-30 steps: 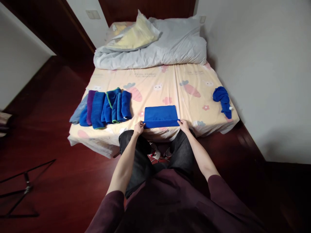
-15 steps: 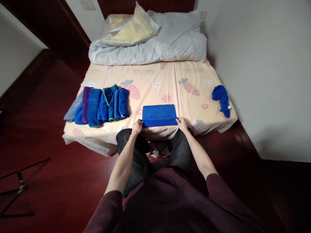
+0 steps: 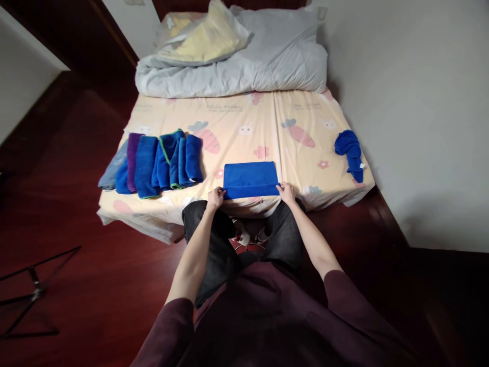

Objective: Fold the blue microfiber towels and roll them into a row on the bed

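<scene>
Cloth (image 3: 250,175) lies at the near edge of the bed (image 3: 237,145), only partway folded; I pinch its ends in left hand (image 3: 215,198) and right hand (image 3: 286,193). Towels (image 3: 147,165) toward the bed's left look done; the rag (image 3: 351,149) crumpled by its right edge seems untouched. Quilt (image 3: 275,61) covers its far end, obstructing neither hand.

No text can be read; the lettering (image 3: 224,108) printed across the bedsheet (image 3: 229,145), upper middle of the frame, is too blurred.
</scene>
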`<act>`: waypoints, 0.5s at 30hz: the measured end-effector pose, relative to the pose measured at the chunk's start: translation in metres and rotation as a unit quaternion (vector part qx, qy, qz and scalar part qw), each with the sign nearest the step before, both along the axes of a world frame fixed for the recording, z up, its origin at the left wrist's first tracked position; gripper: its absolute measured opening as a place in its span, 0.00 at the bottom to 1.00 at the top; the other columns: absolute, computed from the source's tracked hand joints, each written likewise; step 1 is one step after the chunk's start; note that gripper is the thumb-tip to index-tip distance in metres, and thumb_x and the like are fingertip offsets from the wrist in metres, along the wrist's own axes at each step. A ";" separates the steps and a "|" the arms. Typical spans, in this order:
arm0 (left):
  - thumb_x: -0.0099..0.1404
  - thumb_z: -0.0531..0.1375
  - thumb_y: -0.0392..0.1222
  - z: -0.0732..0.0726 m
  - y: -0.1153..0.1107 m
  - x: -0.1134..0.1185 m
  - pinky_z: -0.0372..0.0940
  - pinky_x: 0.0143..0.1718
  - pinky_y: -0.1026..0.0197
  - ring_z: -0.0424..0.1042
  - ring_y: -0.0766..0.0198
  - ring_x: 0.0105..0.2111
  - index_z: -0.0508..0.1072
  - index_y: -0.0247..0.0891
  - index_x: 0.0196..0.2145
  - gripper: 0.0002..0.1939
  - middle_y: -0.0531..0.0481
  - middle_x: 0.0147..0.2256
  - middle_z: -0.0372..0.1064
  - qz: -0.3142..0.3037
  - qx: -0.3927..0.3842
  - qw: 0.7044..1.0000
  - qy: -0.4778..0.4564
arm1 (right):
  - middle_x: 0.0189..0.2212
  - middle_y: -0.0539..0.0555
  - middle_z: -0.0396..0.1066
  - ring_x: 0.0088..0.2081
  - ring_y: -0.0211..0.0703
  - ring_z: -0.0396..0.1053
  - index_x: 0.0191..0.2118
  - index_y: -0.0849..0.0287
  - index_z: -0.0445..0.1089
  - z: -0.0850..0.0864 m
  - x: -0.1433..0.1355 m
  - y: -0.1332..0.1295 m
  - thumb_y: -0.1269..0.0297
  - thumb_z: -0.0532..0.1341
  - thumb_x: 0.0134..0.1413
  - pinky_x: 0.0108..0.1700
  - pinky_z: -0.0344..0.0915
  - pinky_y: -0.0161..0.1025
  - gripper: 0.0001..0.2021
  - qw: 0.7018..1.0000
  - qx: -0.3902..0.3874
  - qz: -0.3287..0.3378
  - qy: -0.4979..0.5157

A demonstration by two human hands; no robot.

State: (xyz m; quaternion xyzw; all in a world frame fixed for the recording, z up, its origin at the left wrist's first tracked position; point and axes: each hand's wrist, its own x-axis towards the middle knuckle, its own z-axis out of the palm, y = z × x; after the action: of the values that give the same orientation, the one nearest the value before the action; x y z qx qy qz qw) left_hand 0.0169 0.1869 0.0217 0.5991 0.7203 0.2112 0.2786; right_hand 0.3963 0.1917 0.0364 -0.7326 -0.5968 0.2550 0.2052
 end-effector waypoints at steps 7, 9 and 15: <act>0.68 0.60 0.43 0.003 -0.003 0.003 0.70 0.52 0.54 0.79 0.53 0.42 0.76 0.35 0.46 0.12 0.40 0.40 0.79 -0.001 -0.003 1.000 -0.007 | 0.47 0.56 0.81 0.48 0.52 0.79 0.61 0.55 0.71 0.003 -0.001 -0.004 0.64 0.64 0.65 0.56 0.73 0.48 0.20 1.000 0.030 0.003 0.006; 0.68 0.60 0.41 0.006 -0.006 0.004 0.71 0.54 0.53 0.78 0.54 0.43 0.75 0.34 0.50 0.15 0.39 0.45 0.78 0.001 0.020 1.000 -0.010 | 0.52 0.58 0.78 0.52 0.52 0.77 0.65 0.56 0.67 0.005 -0.002 -0.007 0.67 0.62 0.64 0.59 0.71 0.49 0.24 0.997 0.070 0.017 -0.001; 0.72 0.58 0.43 0.014 -0.020 0.008 0.61 0.69 0.47 0.68 0.50 0.63 0.74 0.36 0.57 0.19 0.37 0.59 0.71 -0.082 0.170 0.982 0.001 | 0.62 0.59 0.72 0.65 0.52 0.67 0.64 0.56 0.71 0.019 -0.010 -0.013 0.67 0.56 0.69 0.70 0.61 0.50 0.21 0.974 0.153 0.167 -0.011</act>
State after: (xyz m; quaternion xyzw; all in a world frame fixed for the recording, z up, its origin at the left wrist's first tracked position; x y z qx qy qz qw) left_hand 0.0248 0.1667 0.0353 0.6952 0.6223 0.3065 0.1882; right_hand 0.3861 0.1787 0.0555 -0.5849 -0.7451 0.1836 0.2628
